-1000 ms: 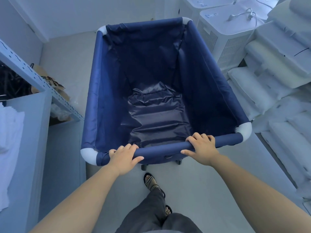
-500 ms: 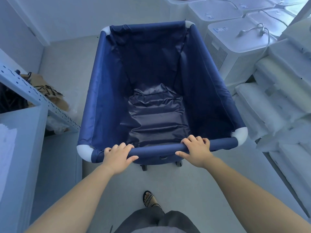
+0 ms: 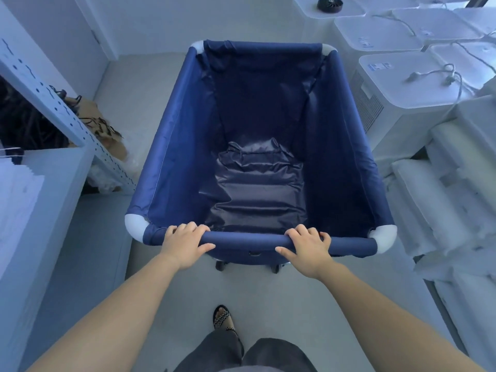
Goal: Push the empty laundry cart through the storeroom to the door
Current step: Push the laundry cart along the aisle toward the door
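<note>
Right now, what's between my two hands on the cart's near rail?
Only a bare stretch of the blue fabric-covered near rail lies between the left hand and the right hand, as the head view shows.

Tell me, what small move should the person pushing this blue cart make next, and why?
Probably push the cart straight ahead, edging slightly left. The left hand and right hand grip its near rail, bare floor lies ahead, and its right side runs close to the white units.

Storeroom: slotted shelving (image 3: 67, 114), white appliances (image 3: 402, 84), stacked bedding (image 3: 429, 200).
</note>
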A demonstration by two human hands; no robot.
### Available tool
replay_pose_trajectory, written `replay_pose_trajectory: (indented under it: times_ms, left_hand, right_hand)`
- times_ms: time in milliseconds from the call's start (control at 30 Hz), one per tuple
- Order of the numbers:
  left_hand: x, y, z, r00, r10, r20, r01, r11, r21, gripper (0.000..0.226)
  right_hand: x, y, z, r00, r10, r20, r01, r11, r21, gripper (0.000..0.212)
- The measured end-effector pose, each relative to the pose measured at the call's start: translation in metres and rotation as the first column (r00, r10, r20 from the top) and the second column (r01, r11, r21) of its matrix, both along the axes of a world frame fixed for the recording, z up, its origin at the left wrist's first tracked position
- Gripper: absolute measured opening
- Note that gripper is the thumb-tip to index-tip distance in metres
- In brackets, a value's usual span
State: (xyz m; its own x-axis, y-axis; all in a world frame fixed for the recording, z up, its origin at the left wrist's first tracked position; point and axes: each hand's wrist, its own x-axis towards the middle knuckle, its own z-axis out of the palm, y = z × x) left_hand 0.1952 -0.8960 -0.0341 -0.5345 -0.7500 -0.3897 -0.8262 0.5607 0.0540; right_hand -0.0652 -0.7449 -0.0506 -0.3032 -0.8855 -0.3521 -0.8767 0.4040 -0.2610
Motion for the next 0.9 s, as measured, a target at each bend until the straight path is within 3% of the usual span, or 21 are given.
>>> replay_pose_trajectory:
  times_ms: [200,900]
  left_hand:
    - [-0.013,0.068,-0.004,0.993,0.104,-0.060,-0.109,0.991,-0.077,0.041]
    - [-0.114,0.336,-0.003,0.937,0.333,-0.103,-0.334,0.943,0.010,0.043]
  right_hand:
    - [-0.023,0.046,0.006,0.993,0.115,0.018,-0.115,0.992,0.046,0.044]
    - [-0.147,0.247,0.007,0.939,0.337,-0.065,-0.328,0.937,0.120,0.043]
